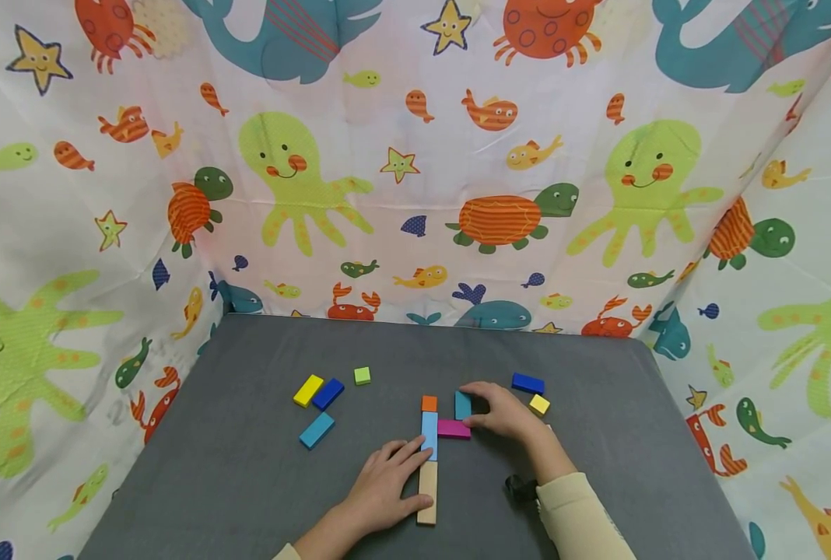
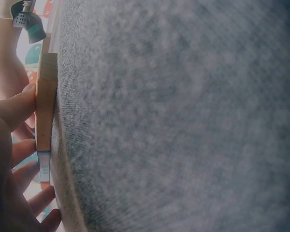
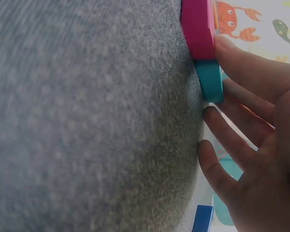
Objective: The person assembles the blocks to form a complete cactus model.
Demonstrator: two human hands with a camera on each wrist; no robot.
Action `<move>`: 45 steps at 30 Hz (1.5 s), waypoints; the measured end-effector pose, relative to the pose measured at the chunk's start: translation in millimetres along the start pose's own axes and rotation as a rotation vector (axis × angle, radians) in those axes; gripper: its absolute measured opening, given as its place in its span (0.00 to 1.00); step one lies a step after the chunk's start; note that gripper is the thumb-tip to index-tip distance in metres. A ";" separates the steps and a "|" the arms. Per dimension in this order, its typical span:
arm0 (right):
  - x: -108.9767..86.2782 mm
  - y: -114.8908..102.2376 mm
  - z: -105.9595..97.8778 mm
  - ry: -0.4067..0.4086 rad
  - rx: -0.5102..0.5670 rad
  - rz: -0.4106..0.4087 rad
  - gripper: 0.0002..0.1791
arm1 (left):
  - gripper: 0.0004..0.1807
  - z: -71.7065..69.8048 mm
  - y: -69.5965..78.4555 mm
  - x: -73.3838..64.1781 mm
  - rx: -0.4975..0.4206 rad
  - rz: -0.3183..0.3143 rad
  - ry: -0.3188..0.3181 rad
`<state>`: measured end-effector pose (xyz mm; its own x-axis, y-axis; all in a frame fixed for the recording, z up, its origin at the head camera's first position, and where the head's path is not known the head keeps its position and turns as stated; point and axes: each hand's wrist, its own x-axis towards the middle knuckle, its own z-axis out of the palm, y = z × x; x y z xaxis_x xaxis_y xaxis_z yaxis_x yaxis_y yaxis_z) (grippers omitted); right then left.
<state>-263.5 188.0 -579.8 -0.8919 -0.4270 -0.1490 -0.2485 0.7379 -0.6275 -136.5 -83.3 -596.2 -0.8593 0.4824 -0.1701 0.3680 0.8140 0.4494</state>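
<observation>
1. Sea-creature cloth hangs round the far side and both ends of the grey table, printed with octopuses, turtles and crabs
2. On the table's middle, a row of blocks runs from near to far: a plain wooden block, a pale blue block, then a small orange block
3. To the right of that row, a pink block lies crosswise just beside the pale blue one, and a teal block sits at the far side of its right end
4. I see the left hand spread wide, thumb on the wooden block and fingertips at the pale blue one
5. Over on the right, the right hand has its fingers apart, thumb against the pink block's right end and a fingertip by the teal block
6. Off to the left lie a yellow block, a dark blue block, a light blue block and a green cube
7. Far right of the right hand are a royal blue block and a small yellow cube
</observation>
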 end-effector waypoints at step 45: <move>-93.4 52.7 -41.8 0.371 0.046 -0.055 0.25 | 0.41 7.2 -4.6 3.5 -0.013 0.013 0.030</move>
<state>-209.1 288.6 -567.0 -0.9561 -0.2405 0.1677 -0.2899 0.6911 -0.6621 -138.7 -83.0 -605.2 -0.8649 0.4828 -0.1376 0.3747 0.8032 0.4631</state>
